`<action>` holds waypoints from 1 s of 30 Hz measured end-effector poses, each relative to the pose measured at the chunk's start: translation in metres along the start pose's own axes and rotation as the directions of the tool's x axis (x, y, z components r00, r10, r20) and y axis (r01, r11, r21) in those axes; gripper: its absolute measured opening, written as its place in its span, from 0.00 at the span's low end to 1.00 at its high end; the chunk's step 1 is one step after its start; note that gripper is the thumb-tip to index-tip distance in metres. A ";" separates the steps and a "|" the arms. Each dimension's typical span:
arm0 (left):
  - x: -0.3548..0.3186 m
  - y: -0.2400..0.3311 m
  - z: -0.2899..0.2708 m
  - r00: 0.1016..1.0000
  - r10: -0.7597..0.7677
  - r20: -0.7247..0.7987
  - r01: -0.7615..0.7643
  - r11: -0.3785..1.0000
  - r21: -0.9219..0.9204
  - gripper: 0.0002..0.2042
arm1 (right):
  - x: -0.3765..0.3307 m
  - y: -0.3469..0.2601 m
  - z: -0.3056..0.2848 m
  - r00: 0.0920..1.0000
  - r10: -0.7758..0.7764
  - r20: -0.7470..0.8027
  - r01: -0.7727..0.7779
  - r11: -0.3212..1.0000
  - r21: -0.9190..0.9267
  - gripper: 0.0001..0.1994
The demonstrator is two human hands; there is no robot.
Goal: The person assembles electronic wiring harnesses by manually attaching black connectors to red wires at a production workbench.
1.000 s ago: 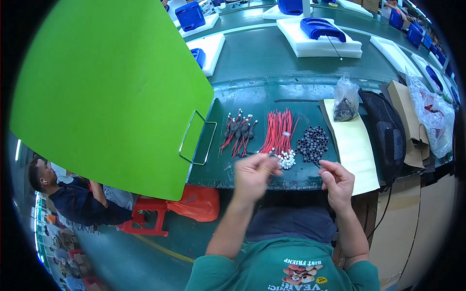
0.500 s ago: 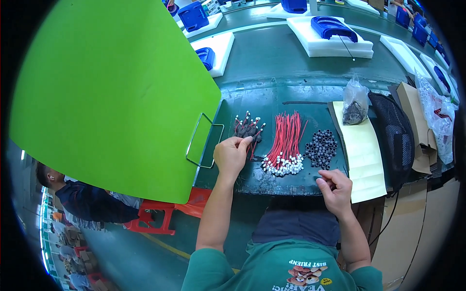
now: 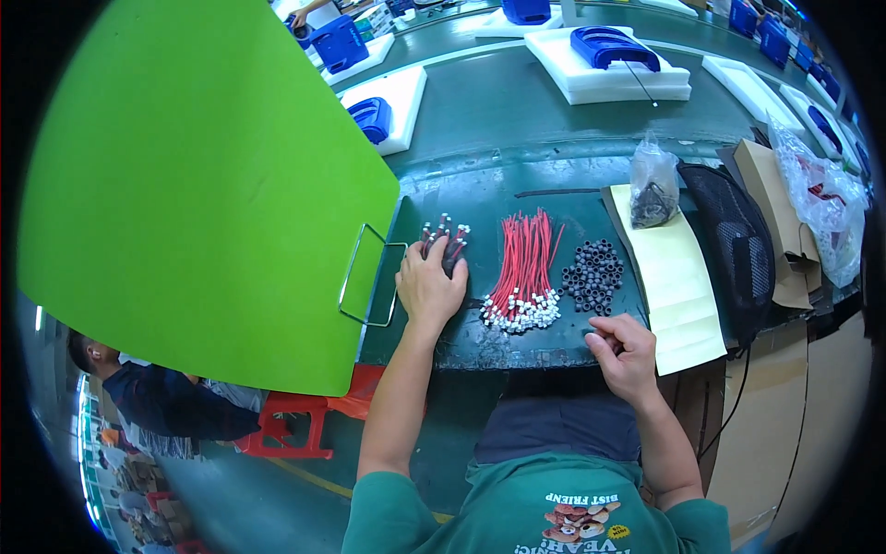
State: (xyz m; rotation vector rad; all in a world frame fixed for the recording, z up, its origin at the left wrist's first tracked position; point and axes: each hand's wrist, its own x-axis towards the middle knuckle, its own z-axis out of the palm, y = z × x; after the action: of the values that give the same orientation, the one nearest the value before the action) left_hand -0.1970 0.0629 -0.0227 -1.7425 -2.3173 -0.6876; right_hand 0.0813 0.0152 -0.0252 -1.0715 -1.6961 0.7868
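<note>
My left hand [image 3: 432, 284] lies over a small pile of short red wires with white connectors and dark grey sleeves [image 3: 450, 242]. Its fingers are stretched out and apart, and they partly cover the pile. To the right, a fanned bundle of red wires [image 3: 524, 263] has its white connectors toward me. Beside that bundle is a heap of short dark grey tube caps [image 3: 592, 277]. My right hand [image 3: 628, 358] hovers at the table's near edge, below the caps. Its fingers are curled with thumb against forefinger; anything between them is too small to make out.
A large green panel [image 3: 212, 194] with a metal wire handle [image 3: 355, 277] stands at left. Yellow paper [image 3: 664, 286], a plastic bag of dark parts [image 3: 653, 189], a black mesh bag [image 3: 734, 245] and cardboard [image 3: 777, 222] lie right. Beyond, blue housings [image 3: 614, 48] sit on white foam.
My left hand has gone from a pinch above the dark-sleeved pile to spread fingers over it. My right fingers have curled in more. The whole view has shifted slightly.
</note>
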 end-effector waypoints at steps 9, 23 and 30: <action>-0.011 0.021 -0.017 0.955 0.201 -0.216 -0.230 0.966 -0.117 0.19 | 0.000 0.001 -0.002 1.000 0.000 0.000 0.000 1.000 -0.017 0.08; -0.003 0.108 -0.018 0.717 0.553 0.424 -0.504 0.832 -0.233 0.07 | -0.001 -0.001 -0.002 1.000 -0.011 -0.009 0.011 0.999 -0.036 0.08; 0.002 0.114 -0.013 0.666 0.543 0.511 -0.478 0.837 -0.267 0.06 | -0.001 0.001 -0.003 1.000 -0.028 -0.010 0.028 1.000 -0.010 0.08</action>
State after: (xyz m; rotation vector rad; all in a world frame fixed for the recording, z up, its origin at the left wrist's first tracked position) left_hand -0.0919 0.0833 0.0198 -2.8059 -1.8948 -0.1922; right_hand 0.0847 0.0144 -0.0251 -1.0546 -1.7044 0.7547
